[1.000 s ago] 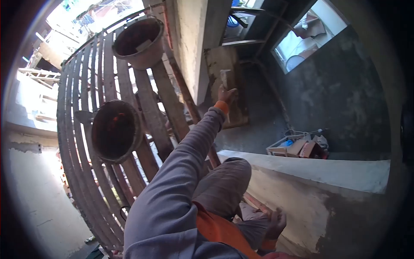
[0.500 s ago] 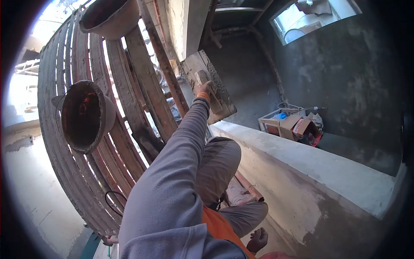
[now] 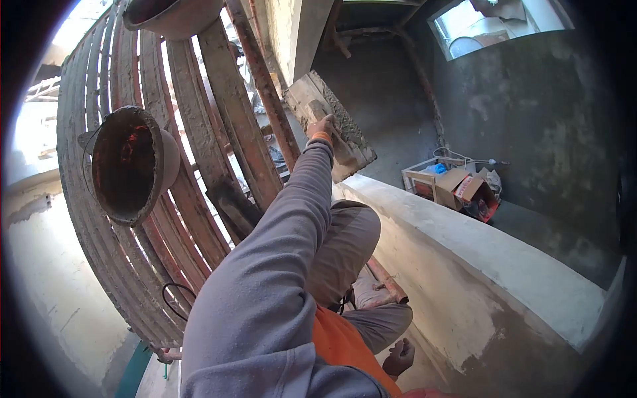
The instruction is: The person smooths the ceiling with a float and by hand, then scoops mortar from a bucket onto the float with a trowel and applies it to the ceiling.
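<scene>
My left hand (image 3: pixel 323 125) reaches far out on a grey-sleeved arm with an orange cuff. It is shut on the handle of a flat plastering float (image 3: pixel 345 136) smeared with grey mortar, held tilted beside a rusty pole (image 3: pixel 265 86). My right hand (image 3: pixel 400 357) hangs low at the bottom of the view, close to the foot of the plastered low wall (image 3: pixel 478 245). Its fingers are curled and nothing shows in it. My bent leg in grey trousers lies between the two hands.
Wooden scaffold planks (image 3: pixel 199 132) run to the left with gaps between them. A mortar-caked bucket (image 3: pixel 129 162) sits on them, and another bucket (image 3: pixel 172 13) is at the top. Cardboard boxes (image 3: pixel 458 186) lie on the floor below a window opening (image 3: pixel 497 23).
My left hand has swung the float from a far upright position to a tilted one by the pole, then slightly up. My right hand has dropped lower in the view.
</scene>
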`<state>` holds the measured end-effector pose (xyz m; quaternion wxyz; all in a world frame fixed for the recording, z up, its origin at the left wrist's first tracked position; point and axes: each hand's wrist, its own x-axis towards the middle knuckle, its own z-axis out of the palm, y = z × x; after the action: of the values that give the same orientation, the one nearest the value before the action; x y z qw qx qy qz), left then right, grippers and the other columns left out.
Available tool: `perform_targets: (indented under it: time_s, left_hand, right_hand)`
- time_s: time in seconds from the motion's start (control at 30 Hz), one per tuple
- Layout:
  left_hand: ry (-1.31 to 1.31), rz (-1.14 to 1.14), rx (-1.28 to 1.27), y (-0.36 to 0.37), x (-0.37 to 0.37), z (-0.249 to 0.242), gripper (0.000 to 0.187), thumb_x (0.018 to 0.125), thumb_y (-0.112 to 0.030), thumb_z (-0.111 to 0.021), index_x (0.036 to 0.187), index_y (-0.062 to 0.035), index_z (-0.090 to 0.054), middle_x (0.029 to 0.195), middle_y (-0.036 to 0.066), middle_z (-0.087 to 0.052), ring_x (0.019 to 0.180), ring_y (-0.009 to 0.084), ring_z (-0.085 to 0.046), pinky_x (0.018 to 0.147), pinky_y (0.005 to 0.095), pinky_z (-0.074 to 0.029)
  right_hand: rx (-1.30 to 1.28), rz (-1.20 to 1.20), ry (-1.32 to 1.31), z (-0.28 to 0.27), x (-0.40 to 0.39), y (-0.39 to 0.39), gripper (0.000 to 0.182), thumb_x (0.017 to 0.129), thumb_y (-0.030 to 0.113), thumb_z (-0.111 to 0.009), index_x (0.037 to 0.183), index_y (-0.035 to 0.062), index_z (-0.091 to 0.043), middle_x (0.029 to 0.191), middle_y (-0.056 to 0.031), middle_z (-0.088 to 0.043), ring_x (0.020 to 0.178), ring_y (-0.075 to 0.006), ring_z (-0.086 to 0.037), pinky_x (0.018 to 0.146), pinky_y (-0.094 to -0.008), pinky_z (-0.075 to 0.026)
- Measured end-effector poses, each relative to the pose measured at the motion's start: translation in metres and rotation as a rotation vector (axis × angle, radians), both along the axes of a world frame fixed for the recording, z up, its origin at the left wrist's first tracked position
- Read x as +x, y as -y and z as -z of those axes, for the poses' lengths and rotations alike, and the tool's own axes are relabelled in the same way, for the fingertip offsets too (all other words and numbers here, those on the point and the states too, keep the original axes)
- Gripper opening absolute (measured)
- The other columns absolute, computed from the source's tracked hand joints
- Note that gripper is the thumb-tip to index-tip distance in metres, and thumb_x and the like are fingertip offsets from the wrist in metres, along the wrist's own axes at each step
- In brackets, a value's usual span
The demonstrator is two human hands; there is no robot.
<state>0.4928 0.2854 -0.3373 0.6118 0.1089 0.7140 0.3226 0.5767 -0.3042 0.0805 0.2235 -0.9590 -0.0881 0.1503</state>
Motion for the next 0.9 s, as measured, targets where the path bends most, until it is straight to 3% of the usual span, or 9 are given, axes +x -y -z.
perform_targets:
  time_s: [0.07,0.13,0.2,0.3,0.47,0.63,0.8,0.9]
  left_hand:
    - [-0.056,0.035,-0.066,0.001,0.004,0.006,0.053,0.060,-0.031,-0.079,0.092,0.0100,-0.069,0.091,0.019,-0.070,0.081,0.0292,-0.069,0.075,0.0381,-0.055]
    - [-0.003,-0.015,-0.048,0.003,0.006,0.018,0.053,0.061,-0.028,-0.080,0.094,0.0115,-0.067,0.091,0.020,-0.069,0.075,0.0299,-0.070,0.069,0.0401,-0.057]
    - [0.206,-0.092,-0.031,0.007,0.000,-0.017,0.057,0.061,-0.027,-0.081,0.098,0.0126,-0.065,0.092,0.021,-0.069,0.072,0.0306,-0.070,0.066,0.0410,-0.057]
    - [0.144,-0.088,-0.060,0.007,-0.002,-0.043,0.061,0.062,-0.025,-0.083,0.103,0.0150,-0.062,0.093,0.022,-0.069,0.068,0.0308,-0.070,0.061,0.0418,-0.057]
    - [0.024,-0.025,-0.047,-0.007,0.013,0.080,0.066,0.060,-0.029,-0.086,0.104,0.0143,-0.063,0.096,0.023,-0.069,0.084,0.0339,-0.070,0.076,0.0405,-0.055]
    - [0.075,0.034,-0.046,-0.004,0.011,0.092,0.068,0.059,-0.032,-0.087,0.107,0.0116,-0.064,0.100,0.024,-0.069,0.094,0.0365,-0.068,0.086,0.0390,-0.052]
    - [0.059,0.046,-0.051,-0.002,0.015,0.064,0.067,0.062,-0.029,-0.086,0.110,0.0106,-0.062,0.099,0.024,-0.069,0.095,0.0378,-0.067,0.084,0.0397,-0.052]
    - [0.023,0.110,-0.117,0.008,-0.007,-0.079,0.073,0.063,-0.031,-0.086,0.116,0.0104,-0.059,0.108,0.025,-0.067,0.102,0.0371,-0.065,0.091,0.0403,-0.050]
  right_hand:
    - [-0.032,-0.030,0.019,-0.005,-0.003,-0.008,0.023,0.091,0.014,-0.060,0.104,-0.0057,-0.062,0.075,-0.0047,-0.061,0.060,-0.0114,-0.055,0.054,-0.0262,-0.048]
    - [-0.048,-0.046,0.037,-0.007,-0.005,-0.010,0.023,0.090,0.013,-0.060,0.104,-0.0054,-0.062,0.074,-0.0041,-0.061,0.060,-0.0111,-0.055,0.054,-0.0262,-0.048]
    - [-0.052,-0.049,0.054,-0.006,-0.002,-0.008,0.023,0.090,0.012,-0.060,0.105,-0.0052,-0.063,0.073,-0.0036,-0.061,0.059,-0.0109,-0.055,0.054,-0.0261,-0.048]
    - [-0.061,-0.058,0.045,-0.004,-0.001,-0.004,0.023,0.090,0.011,-0.060,0.106,-0.0047,-0.063,0.074,-0.0041,-0.062,0.060,-0.0106,-0.056,0.054,-0.0259,-0.048]
    - [-0.110,-0.080,0.102,-0.002,-0.003,0.007,0.023,0.090,0.011,-0.060,0.107,-0.0052,-0.063,0.074,-0.0036,-0.061,0.060,-0.0099,-0.055,0.055,-0.0256,-0.047]
    - [-0.173,-0.005,0.156,-0.009,-0.003,0.013,0.025,0.090,0.011,-0.060,0.108,-0.0057,-0.063,0.079,-0.0056,-0.063,0.064,-0.0113,-0.056,0.058,-0.0259,-0.047]
    - [-0.211,0.013,0.216,-0.008,0.003,0.029,0.027,0.091,0.013,-0.059,0.110,-0.0055,-0.063,0.090,-0.0105,-0.065,0.075,-0.0146,-0.059,0.066,-0.0284,-0.048]
    - [-0.229,0.037,0.182,-0.013,0.002,0.020,0.028,0.090,0.014,-0.060,0.111,-0.0052,-0.063,0.095,-0.0114,-0.065,0.079,-0.0166,-0.060,0.070,-0.0298,-0.049]
